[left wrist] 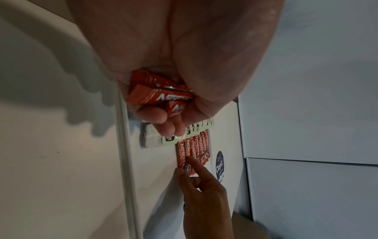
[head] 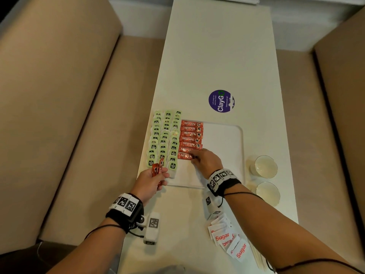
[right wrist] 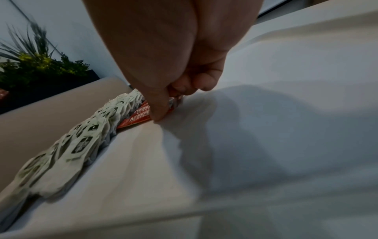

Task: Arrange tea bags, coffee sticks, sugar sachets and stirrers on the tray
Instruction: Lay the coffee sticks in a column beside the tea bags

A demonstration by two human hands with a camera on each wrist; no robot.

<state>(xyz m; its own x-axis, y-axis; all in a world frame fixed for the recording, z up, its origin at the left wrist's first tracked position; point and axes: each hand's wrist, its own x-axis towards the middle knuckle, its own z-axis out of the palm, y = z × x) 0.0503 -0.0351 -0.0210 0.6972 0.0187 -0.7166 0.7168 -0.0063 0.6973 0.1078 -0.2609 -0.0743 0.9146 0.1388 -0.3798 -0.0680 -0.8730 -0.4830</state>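
Note:
A white tray [head: 227, 135] lies on the long table. Green-tagged tea bags [head: 165, 139] fill its left side in three columns. Beside them runs a column of red coffee sticks [head: 190, 135]. My right hand [head: 194, 157] pinches the end of the nearest coffee stick [head: 184, 156], which lies flat on the tray; the thumb tip [right wrist: 157, 113] sits at that stick's [right wrist: 139, 118] edge. My left hand [head: 162, 175] hovers at the tray's near left corner and grips a small bundle of coffee sticks [left wrist: 159, 95]. Sugar sachets [head: 227, 238] and wooden stirrers [head: 256, 258] lie on the table near me.
Two glasses [head: 264, 167] [head: 268, 192] stand right of the tray. A purple round sticker [head: 221, 101] is on the table beyond it. Beige sofa cushions [head: 59, 95] flank the table. The tray's right half is bare. A potted plant [right wrist: 30, 67] stands beyond the left cushion.

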